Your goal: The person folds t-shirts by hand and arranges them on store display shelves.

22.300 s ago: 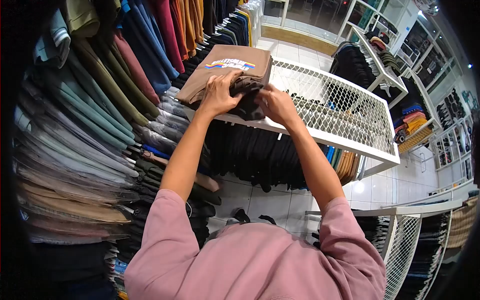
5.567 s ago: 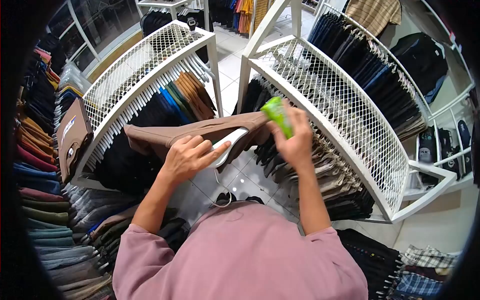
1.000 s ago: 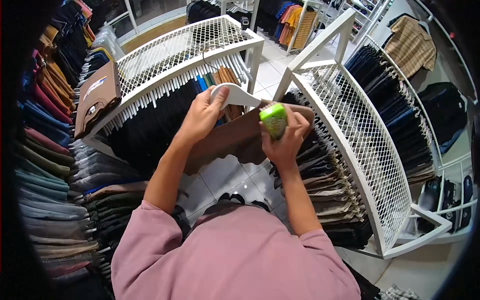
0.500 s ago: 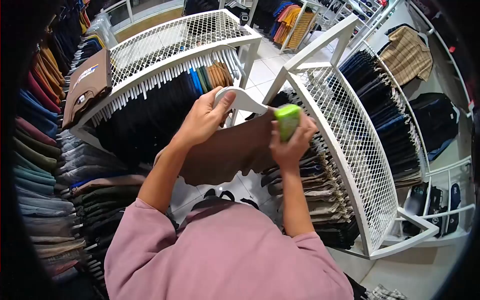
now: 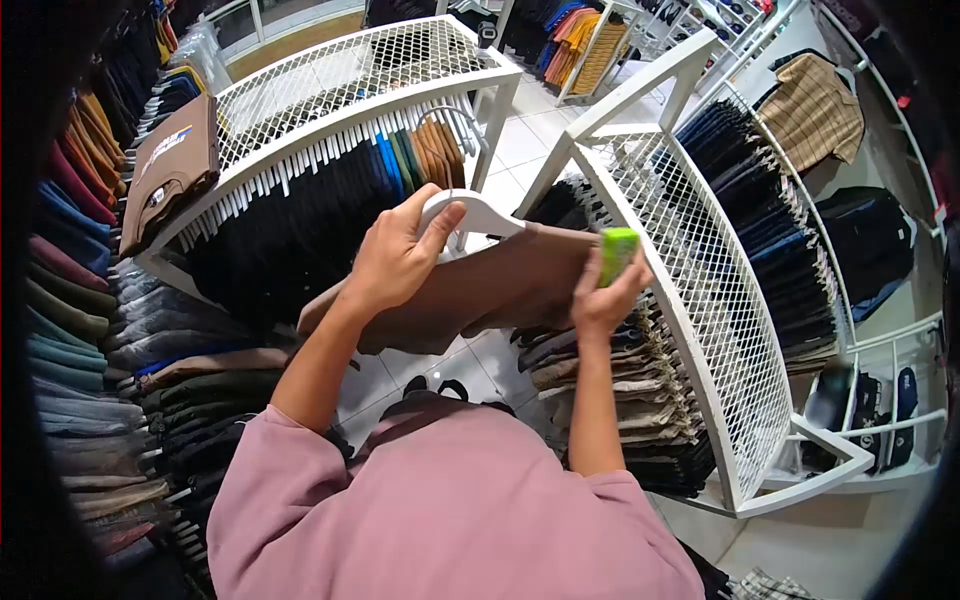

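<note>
My left hand (image 5: 402, 255) is closed around the top of a white hanger (image 5: 492, 215), thumb over its neck. From the hanger a brown garment (image 5: 480, 285) hangs across in front of me, its lower edge wavy. My right hand (image 5: 610, 300) is at the garment's right end, fingers wrapped around a small bright green box-like object (image 5: 619, 252). That object is smeared by motion, and its kind does not show. Part of the garment lies behind my right fingers.
A folded brown T-shirt (image 5: 172, 170) lies on the left mesh-topped rack (image 5: 340, 75), above dark hanging clothes. Close to my right stands another white mesh rack (image 5: 690, 240) with folded-looking trousers (image 5: 630, 390) hanging below. Rows of clothes (image 5: 75, 400) line the left side.
My right hand has moved to the right with the green object, and the garment's right side now reaches farther out. My left hand stays on the hanger, slightly lower.
</note>
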{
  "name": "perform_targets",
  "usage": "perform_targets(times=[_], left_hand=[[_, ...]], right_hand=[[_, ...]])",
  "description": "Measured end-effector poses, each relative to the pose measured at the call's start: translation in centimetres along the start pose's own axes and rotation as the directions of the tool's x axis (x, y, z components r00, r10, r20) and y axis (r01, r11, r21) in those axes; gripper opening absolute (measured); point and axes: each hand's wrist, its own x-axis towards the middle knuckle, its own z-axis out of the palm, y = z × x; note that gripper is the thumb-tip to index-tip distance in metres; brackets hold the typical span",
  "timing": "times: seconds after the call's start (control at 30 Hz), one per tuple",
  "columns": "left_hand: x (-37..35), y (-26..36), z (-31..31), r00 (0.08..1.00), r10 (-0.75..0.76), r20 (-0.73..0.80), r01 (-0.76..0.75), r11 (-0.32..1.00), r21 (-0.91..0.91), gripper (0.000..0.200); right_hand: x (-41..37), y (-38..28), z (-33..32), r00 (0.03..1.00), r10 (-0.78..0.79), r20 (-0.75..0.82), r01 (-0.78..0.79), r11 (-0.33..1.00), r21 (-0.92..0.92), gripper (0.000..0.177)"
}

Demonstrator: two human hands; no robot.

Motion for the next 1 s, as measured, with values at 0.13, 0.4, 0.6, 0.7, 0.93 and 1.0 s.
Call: perform_targets(times=[0.13,0.4,0.6,0.7,0.93,1.0], left_hand=[[-0.5,-0.9,-0.5,1.000,-0.015,0.010,0.015,1.000,-0.027,0.051],[-0.4,-0.8,0.6,0.995,0.088,0.043,-0.084,0.993,-0.088,0.043],[-1.2,-1.6,0.7,0.953,0.301,0.047,-0.294,0.948,-0.120,0.027],[-0.8,-1.9,1.8,0.839,0.544,0.026,-0.545,0.839,0.006,0.028],[-1.5,-1.3,0.6,0.781,0.613,0.123,-0.616,0.723,0.313,0.047],[-1.4,-1.3,0.7,0.717,0.675,0.175,-0.690,0.650,0.319,0.050]], right_hand=[[0.5,3.0,-1.8,0.995,0.046,-0.093,-0.055,0.993,-0.107,0.066],[-1.2,-1.5,-1.2,0.995,-0.095,-0.019,0.096,0.993,0.066,0.070],[0.1,1.0,-3.7,0.993,0.082,-0.079,-0.078,0.995,0.059,0.064],[-0.2,-4.3,-4.6,0.982,-0.150,0.117,0.132,0.979,0.153,0.072],[0.0,3.8,-2.9,0.976,0.216,0.022,-0.213,0.971,-0.107,0.060],[0.7,2.2,-4.3,0.988,0.150,-0.044,-0.151,0.988,-0.011,0.064]])
